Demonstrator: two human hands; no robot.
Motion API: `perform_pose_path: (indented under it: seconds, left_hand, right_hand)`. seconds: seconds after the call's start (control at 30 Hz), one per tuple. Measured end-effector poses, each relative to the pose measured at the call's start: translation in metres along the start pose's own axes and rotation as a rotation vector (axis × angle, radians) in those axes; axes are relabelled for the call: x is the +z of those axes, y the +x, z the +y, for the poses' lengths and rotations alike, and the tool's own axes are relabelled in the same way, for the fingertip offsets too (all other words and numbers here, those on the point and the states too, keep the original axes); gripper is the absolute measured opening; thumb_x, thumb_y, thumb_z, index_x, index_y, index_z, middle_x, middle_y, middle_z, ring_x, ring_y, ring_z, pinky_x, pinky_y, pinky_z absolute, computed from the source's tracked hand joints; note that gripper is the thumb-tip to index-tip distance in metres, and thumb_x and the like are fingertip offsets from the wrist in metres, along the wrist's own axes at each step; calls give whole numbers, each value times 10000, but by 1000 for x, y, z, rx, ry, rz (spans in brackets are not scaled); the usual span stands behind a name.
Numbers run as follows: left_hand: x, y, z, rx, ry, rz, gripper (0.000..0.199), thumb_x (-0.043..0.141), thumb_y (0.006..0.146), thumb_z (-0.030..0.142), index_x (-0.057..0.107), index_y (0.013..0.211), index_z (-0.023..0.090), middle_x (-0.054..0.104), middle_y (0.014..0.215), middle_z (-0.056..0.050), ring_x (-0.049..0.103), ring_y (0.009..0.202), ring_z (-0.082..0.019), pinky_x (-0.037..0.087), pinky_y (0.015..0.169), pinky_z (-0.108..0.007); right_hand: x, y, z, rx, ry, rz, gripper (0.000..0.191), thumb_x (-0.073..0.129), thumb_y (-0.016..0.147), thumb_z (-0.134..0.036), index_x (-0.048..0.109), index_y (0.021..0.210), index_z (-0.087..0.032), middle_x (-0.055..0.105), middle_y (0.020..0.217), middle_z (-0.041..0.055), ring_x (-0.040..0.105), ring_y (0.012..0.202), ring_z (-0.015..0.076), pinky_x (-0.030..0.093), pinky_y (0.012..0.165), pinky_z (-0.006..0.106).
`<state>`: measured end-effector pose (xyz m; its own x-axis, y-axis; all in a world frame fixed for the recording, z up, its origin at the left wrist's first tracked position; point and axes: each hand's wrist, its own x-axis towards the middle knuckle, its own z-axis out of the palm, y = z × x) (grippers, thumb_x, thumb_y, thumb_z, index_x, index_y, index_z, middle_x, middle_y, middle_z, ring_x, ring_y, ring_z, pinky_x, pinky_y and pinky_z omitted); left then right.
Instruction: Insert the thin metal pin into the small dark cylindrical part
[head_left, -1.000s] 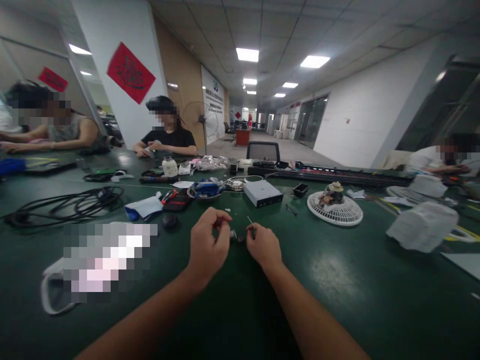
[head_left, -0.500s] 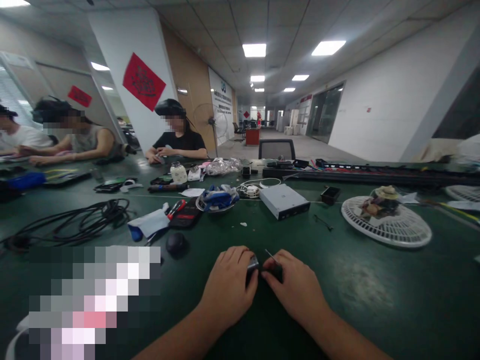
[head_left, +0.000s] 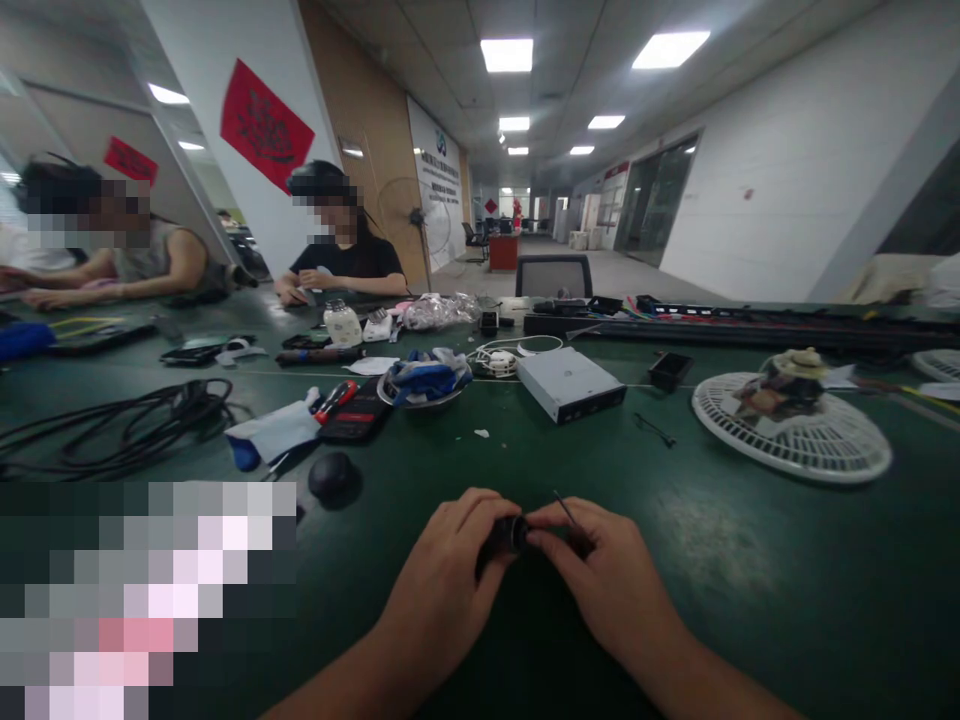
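Note:
Low in the middle of the view, my left hand point(head_left: 459, 565) is wrapped round a small dark cylindrical part point(head_left: 516, 533), whose round end faces right. My right hand point(head_left: 600, 560) is closed beside it, thumb and forefinger together at that round end. A thin metal rod point(head_left: 564, 505) sticks up from among the right fingers; what it belongs to is mostly hidden by the hand. Whether the right fingertips pinch anything small cannot be made out. Both hands are just above the green table point(head_left: 555, 455).
Ahead lie a silver disc drive point(head_left: 570, 383), a bowl with blue cloth point(head_left: 426, 380) and a short black cable point(head_left: 654, 430). A black mouse point(head_left: 331, 476) is on the left, a white fan grille point(head_left: 795, 430) on the right. People sit across at the left.
The part in my left hand has turned so its round end shows. My right fingers have moved up against it. The camera view has shifted, too.

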<state>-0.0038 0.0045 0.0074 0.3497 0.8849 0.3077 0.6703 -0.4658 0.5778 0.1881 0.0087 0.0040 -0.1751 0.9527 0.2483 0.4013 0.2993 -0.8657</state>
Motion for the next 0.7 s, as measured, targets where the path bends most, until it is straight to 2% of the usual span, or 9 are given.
perform_pose_path:
  seconds: [0.13,0.23,0.3,0.37,0.47,0.6,0.7]
  left_hand:
    - [0,-1,-2,9,-111,-48,369,596,872,87,579,1199,258,607,1194,-44,590,1089,-202,505,952,-369]
    - [-1,0,-4,24,-144,-60,357,604,891,117,580,1214,266,598,1211,-40,591,1103,-192,506,961,-351]
    - [-2,-1,-4,59,-166,-71,355,604,887,106,581,1202,265,594,1213,-36,591,1100,-181,507,951,-333]
    - [-2,-2,-4,99,-181,-66,352,605,864,69,590,1163,254,599,1185,-34,599,1073,-173,510,929,-320]
    - [-1,-3,-5,140,-181,-47,377,575,806,-25,607,1079,233,618,1123,-32,613,1025,-169,508,895,-318]
    - [1,-2,-7,173,-181,2,332,576,775,-53,600,972,214,632,1059,-20,618,980,-164,496,852,-319]
    - [1,-1,-6,182,-209,-14,282,593,784,-31,585,938,205,633,1037,-17,620,964,-157,495,837,-310]
  right_hand:
    - [1,-2,-2,-2,64,20,114,691,865,-182,774,865,-260,724,849,-22,657,762,140,488,712,258]
    - [4,-3,-3,-44,70,2,132,689,857,-167,779,843,-263,708,847,-13,658,811,149,487,775,269]
    - [5,-3,-3,-36,48,34,110,691,849,-186,775,841,-257,675,893,-1,635,791,145,474,697,261]
    - [5,-4,-2,32,15,69,38,726,811,-207,745,791,-234,637,893,-3,580,691,124,436,599,256]
    - [6,-3,1,86,-8,11,62,764,767,-234,708,747,-220,592,751,-30,507,612,116,396,570,261]
    - [6,-3,4,172,53,-56,109,786,742,-274,696,734,-213,606,692,-35,509,602,122,386,555,262]
    - [5,-4,3,230,37,-48,138,806,733,-317,714,764,-219,596,613,-43,507,564,127,372,525,263]
